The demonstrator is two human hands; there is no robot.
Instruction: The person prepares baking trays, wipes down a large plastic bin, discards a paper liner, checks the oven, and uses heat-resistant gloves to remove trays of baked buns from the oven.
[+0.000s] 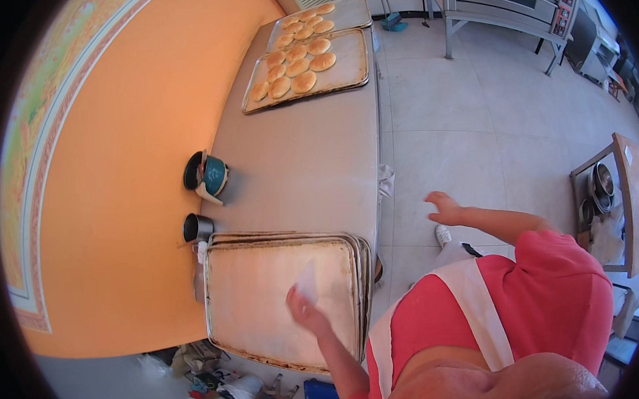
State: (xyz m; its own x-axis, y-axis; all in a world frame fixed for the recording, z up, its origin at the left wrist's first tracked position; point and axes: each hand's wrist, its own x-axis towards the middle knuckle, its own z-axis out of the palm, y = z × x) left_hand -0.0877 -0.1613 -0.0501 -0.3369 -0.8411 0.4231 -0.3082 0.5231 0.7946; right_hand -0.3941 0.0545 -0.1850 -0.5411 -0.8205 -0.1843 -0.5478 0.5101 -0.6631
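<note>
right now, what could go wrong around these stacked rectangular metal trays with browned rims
The left hand holds a thin, whitish translucent piece over the stacked trays; a loose grip could let it drop onto them. Their edges don't line up, so a bump might slide the upper ones. A cylindrical grey metal pot stands close to the stack's far left corner, so a shifting tray could knock it.
</note>
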